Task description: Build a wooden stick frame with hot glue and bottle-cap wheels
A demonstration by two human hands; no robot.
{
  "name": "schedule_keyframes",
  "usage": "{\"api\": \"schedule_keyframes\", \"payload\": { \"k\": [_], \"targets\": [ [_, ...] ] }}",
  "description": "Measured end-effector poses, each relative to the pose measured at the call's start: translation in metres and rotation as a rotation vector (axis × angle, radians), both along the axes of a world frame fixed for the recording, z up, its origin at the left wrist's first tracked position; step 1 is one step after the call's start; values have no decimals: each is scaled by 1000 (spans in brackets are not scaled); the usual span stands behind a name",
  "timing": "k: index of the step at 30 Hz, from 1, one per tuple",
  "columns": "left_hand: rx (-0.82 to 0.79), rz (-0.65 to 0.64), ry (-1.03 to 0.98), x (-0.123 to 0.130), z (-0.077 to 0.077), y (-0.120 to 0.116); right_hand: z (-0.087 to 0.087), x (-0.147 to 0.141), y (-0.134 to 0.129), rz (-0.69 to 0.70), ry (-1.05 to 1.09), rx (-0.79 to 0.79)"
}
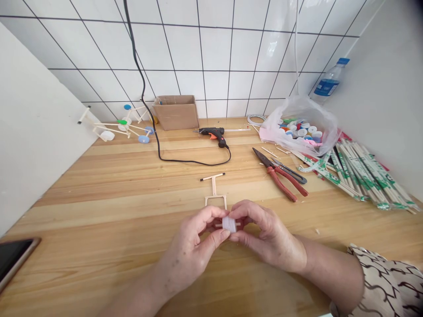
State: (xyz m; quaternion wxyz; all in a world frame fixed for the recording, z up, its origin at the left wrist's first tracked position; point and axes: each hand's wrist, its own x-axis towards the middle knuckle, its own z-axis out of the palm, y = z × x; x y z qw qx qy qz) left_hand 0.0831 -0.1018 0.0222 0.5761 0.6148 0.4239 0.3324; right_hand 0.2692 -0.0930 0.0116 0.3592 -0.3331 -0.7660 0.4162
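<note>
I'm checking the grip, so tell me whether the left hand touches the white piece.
Touching. The head view shows the left hand with its thumb tip on the lower edge of the white piece, no gap between.

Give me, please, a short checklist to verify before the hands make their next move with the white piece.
1. White piece held by left hand and right hand: ok.
2. Thin stick showing at both ends of it: ok.
3. Stick frame fully visible: not ok, hands hide its near part.
4. Glue gun hot: cannot tell.
5. Pliers apart from the hands: ok.
</note>
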Motion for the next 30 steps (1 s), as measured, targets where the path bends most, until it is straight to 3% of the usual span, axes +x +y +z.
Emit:
{"api": "schedule_keyframes", "payload": {
  "k": [30],
  "targets": [
    [55, 25, 24, 1, -3, -4, -4, 0, 0, -2, 29, 71]
  ]
}}
